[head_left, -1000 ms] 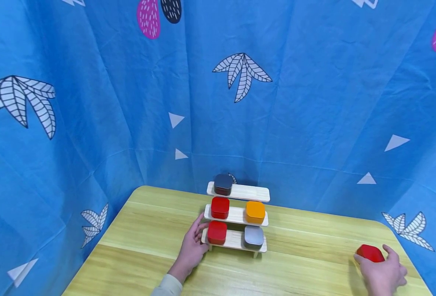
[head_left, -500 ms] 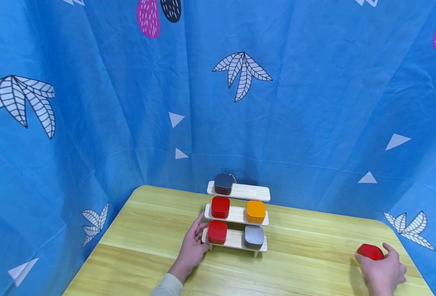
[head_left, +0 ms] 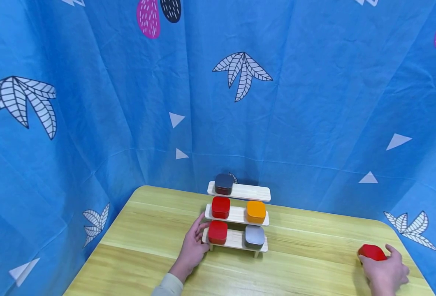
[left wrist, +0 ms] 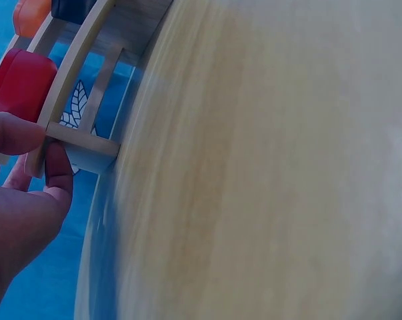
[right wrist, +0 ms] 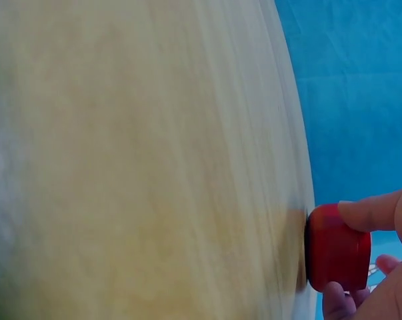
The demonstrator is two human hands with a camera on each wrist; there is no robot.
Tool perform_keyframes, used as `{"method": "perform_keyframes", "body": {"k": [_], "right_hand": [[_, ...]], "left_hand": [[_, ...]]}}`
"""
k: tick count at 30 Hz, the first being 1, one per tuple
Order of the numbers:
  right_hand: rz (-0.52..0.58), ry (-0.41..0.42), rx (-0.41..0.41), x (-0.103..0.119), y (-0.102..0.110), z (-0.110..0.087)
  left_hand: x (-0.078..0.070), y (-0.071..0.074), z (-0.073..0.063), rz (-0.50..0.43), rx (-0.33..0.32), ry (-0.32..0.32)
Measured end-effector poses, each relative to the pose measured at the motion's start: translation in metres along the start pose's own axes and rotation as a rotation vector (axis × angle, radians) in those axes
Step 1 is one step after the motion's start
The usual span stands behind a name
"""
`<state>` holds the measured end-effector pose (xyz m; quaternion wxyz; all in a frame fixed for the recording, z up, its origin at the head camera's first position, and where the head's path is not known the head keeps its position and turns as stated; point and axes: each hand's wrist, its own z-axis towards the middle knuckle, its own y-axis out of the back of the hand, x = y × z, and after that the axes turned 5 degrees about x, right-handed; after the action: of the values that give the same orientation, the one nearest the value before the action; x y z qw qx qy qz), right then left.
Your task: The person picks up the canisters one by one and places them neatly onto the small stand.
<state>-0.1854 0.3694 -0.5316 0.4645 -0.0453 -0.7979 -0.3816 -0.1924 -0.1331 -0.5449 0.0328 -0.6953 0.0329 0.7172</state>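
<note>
A small three-step wooden rack (head_left: 236, 238) stands on the table, bearing rounded square boxes. My left hand (head_left: 193, 246) grips the left end of its lowest step; in the left wrist view the thumb lies on top and the fingers curl underneath. A red box (head_left: 217, 232) and a grey box (head_left: 254, 237) sit on that step. The middle step bears another red box (head_left: 221, 207) and an orange box (head_left: 256, 211); a dark navy box (head_left: 223, 183) is at the top left. Far right, my right hand (head_left: 386, 269) holds a separate red box (right wrist: 337, 250) between thumb and fingers, at the tabletop.
The pale wooden table (head_left: 299, 263) has rounded back corners. A blue patterned curtain (head_left: 314, 102) hangs close behind it and along both sides. Bare wood lies between the rack and my right hand.
</note>
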Motion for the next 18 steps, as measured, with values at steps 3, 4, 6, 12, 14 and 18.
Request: {"method": "perform_keyframes", "body": {"k": [3,4,6,12,14,18], "right_hand": [[0.001,-0.005,0.000,0.0006,0.0004,-0.0013],[0.002,-0.007,0.000,0.0008,0.0008,-0.0019],[0.006,-0.011,0.003,0.0007,0.0013,-0.0029],[0.016,-0.030,0.003,-0.0001,0.0023,-0.0034],[0.018,-0.038,0.001,-0.0008,0.0023,-0.0028],[0.026,-0.039,-0.006,-0.0017,0.0020,-0.0014]], "left_hand": [[-0.0002,-0.0002,0.0000,0.021,-0.005,-0.002],[-0.0003,-0.0002,-0.0001,0.025,-0.007,0.000],[-0.0001,-0.0002,-0.0002,0.033,-0.012,0.003],[0.0009,0.0001,-0.0001,0.020,-0.009,0.002],[0.0010,0.0001,0.0000,0.012,-0.008,0.002],[0.0007,0.0001,0.0009,-0.015,-0.005,0.008]]}}
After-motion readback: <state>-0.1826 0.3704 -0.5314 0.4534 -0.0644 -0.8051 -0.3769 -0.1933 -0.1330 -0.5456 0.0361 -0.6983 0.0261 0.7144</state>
